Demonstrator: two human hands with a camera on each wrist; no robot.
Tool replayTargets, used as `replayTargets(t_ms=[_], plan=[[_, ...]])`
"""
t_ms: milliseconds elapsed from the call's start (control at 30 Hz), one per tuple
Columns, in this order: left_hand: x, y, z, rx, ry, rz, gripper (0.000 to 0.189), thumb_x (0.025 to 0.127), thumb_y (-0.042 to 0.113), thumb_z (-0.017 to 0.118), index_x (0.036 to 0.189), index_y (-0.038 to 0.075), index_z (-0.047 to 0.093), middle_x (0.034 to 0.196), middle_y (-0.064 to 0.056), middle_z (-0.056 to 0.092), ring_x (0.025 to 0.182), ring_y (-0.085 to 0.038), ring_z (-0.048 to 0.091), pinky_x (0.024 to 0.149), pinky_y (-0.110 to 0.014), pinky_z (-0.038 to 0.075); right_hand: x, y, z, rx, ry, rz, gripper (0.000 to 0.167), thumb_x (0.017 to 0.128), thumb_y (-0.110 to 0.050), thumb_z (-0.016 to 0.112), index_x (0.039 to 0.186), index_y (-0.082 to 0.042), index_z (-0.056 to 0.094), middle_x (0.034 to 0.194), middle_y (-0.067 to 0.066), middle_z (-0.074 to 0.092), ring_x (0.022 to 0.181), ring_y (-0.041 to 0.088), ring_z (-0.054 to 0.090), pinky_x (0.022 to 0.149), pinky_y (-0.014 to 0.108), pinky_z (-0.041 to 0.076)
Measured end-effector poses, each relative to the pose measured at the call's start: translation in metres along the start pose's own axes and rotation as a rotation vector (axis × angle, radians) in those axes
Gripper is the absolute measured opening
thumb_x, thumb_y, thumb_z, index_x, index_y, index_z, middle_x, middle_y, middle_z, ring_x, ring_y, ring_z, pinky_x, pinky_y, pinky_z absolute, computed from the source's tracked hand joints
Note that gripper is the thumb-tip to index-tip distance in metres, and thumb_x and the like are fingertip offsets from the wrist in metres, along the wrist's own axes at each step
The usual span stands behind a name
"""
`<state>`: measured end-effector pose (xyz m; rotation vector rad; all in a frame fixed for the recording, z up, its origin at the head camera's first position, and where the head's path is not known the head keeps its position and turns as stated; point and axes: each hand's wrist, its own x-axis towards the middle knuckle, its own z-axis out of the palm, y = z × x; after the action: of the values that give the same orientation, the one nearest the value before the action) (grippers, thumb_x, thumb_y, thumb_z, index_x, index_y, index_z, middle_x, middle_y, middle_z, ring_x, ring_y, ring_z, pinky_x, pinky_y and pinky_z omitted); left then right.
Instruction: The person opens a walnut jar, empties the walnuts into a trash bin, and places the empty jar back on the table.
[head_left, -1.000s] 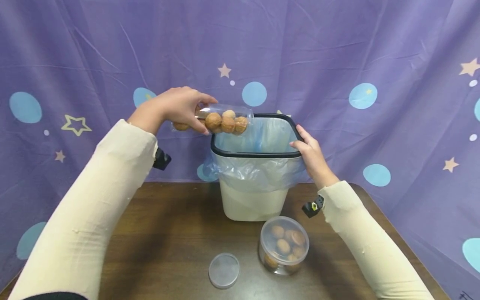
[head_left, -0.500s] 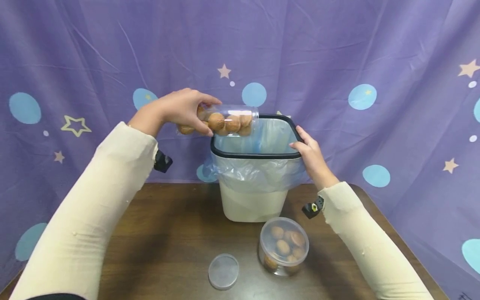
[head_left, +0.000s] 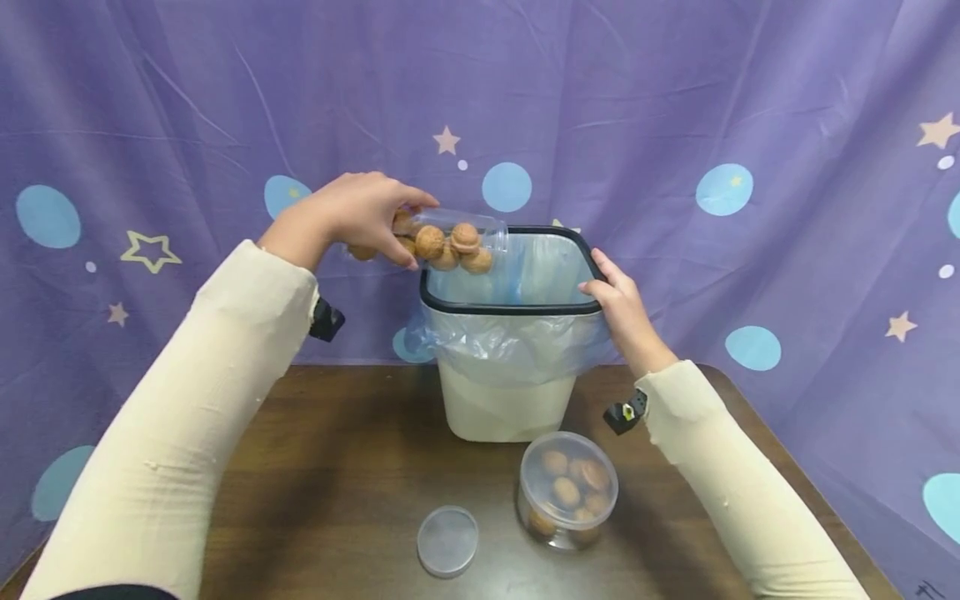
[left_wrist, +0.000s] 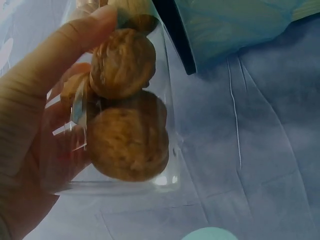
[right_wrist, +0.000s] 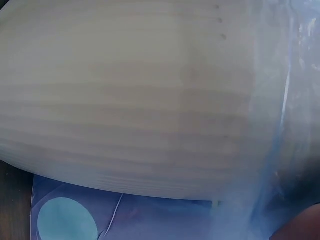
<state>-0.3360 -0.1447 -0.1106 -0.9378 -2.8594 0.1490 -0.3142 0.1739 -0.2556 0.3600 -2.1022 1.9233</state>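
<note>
My left hand (head_left: 367,212) grips a clear plastic jar (head_left: 491,227) laid nearly on its side, its mouth over the left part of the bin's rim. Several walnuts (head_left: 430,242) lie inside; in the left wrist view, walnuts (left_wrist: 127,142) crowd the jar's bottom end beside my thumb. The white trash bin (head_left: 510,410) has a black rim (head_left: 517,310) and a bluish plastic liner (head_left: 517,354). At the rim's right side, my right hand (head_left: 628,308) holds on, thumb on the inner side. Bin wall (right_wrist: 125,90) fills most of the right wrist view.
In front of the bin, a round clear tub (head_left: 570,492) with a lid holds several walnuts. Left of it, a small round translucent lid (head_left: 447,542) lies on the brown wooden table (head_left: 337,483). A purple curtain (head_left: 630,100) hangs close behind.
The jar shifted slightly right, then back left, and tips a little more downward at its mouth. Walnuts inside have rolled into different places. My right hand stays on the bin rim.
</note>
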Motion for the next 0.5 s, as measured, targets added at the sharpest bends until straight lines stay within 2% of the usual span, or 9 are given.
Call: replayTargets(t_ms=[100,200,267,367,500], plan=[[0.0,0.001,-0.002,0.059,0.008,0.001,0.082,0.069,0.043,0.079,0.14,0.019,0.046,0.125,-0.009,0.059,0.099,-0.028,0.055,0.082,-0.049,0.044,0.001,0.0,0.0,0.01,0.005,0.003,0.07,0.082,-0.005,0.048,0.147,-0.001,0.025,0.153,0.014,0.026,0.139,0.016,0.024,0.114,0.028,0.02],[0.001,0.003,-0.004,0.105,0.009,0.009,0.083,0.068,0.043,0.08,0.139,0.018,0.046,0.127,-0.011,0.058,0.106,-0.032,0.055,0.085,-0.052,0.044,0.001,0.0,0.0,0.006,0.005,0.009,0.07,0.081,-0.005,0.047,0.147,-0.002,0.024,0.153,0.013,0.026,0.139,0.015,0.025,0.114,0.028,0.02],[0.001,0.005,-0.005,0.108,0.001,0.025,0.083,0.068,0.043,0.081,0.14,0.018,0.046,0.127,-0.01,0.058,0.107,-0.032,0.055,0.087,-0.053,0.043,0.001,0.0,-0.001,0.003,0.006,0.012,0.07,0.081,-0.005,0.047,0.148,-0.002,0.024,0.153,0.013,0.026,0.139,0.015,0.025,0.114,0.028,0.02],[0.002,0.009,-0.007,0.09,-0.009,0.043,0.083,0.068,0.041,0.081,0.14,0.019,0.046,0.122,-0.009,0.061,0.102,-0.029,0.056,0.085,-0.05,0.044,0.001,0.0,-0.001,-0.002,0.007,0.011,0.07,0.082,-0.006,0.047,0.148,-0.003,0.024,0.153,0.012,0.025,0.139,0.015,0.024,0.114,0.028,0.02],[0.004,0.013,-0.009,0.128,0.002,0.046,0.081,0.068,0.038,0.081,0.139,0.019,0.047,0.119,-0.009,0.062,0.1,-0.029,0.056,0.082,-0.051,0.045,0.002,-0.001,-0.001,-0.002,0.007,0.005,0.069,0.082,-0.005,0.048,0.147,-0.002,0.025,0.153,0.012,0.025,0.139,0.014,0.023,0.114,0.027,0.019]])
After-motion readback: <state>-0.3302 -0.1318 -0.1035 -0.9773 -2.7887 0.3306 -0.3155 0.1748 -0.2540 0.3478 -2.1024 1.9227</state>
